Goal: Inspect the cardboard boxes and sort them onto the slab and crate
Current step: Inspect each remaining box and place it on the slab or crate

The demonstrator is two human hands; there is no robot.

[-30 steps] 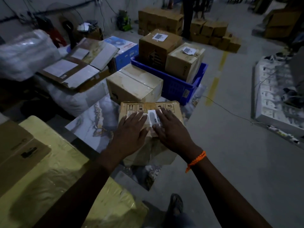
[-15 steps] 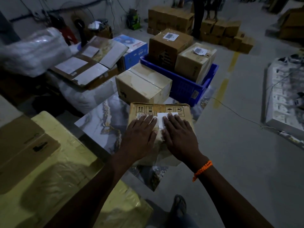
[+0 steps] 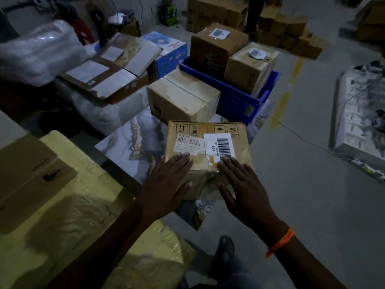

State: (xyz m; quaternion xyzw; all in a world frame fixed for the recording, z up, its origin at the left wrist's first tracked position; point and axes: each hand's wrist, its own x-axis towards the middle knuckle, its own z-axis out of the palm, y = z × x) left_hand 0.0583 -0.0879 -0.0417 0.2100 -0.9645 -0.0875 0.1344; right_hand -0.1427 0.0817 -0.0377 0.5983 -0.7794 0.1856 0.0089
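Creased, tape-shiny cardboard box [image 3: 198, 163], glossy marble-look slab [image 3: 129, 147], smooth plastic crate [image 3: 235, 97], matt concrete floor [image 3: 302, 195]

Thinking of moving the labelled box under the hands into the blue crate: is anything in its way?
Yes: another box sits on the slab just beyond it, partly fronting the crate, which already holds two boxes.

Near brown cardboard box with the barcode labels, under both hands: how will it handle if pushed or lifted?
Brown cardboard box: low and flat-bottomed, so it likely slides rather than tips on the glossy marbled slab. Its crumpled taped front edge suggests soft walls that may give when gripped. Printed handling symbols hint at fragile contents; weight cannot be judged.
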